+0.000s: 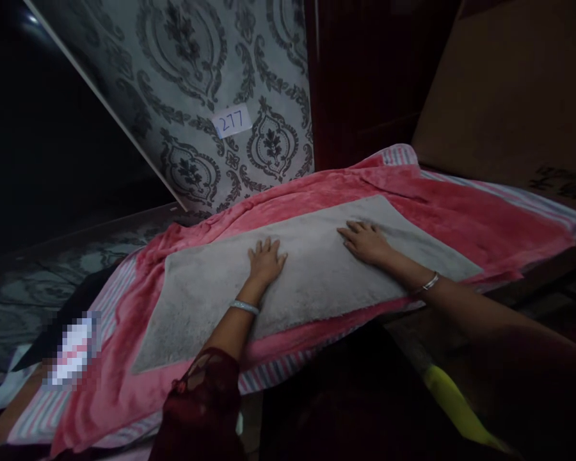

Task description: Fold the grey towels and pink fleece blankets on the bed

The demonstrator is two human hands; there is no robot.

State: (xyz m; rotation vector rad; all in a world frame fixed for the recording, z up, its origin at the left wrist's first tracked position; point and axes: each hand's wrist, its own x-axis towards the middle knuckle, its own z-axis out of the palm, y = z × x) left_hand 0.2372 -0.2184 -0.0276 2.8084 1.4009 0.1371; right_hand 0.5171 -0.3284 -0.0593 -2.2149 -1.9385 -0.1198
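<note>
Grey cloth (pixel 312 288) on pink blkt (pixel 470 211), patterned wall (pixel 240 77) bhnd

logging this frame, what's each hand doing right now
Left hand: open, palm down on the grey four-cornered plush cloth, holding nothing.
Right hand: open, palm down on that cloth, holding nothing.

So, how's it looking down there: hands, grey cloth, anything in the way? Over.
Left hand and right hand open, palms down on grey cloth. Cloth spread over pink striped-edge blanket. Forearms cross the cloth's near edge.
</note>
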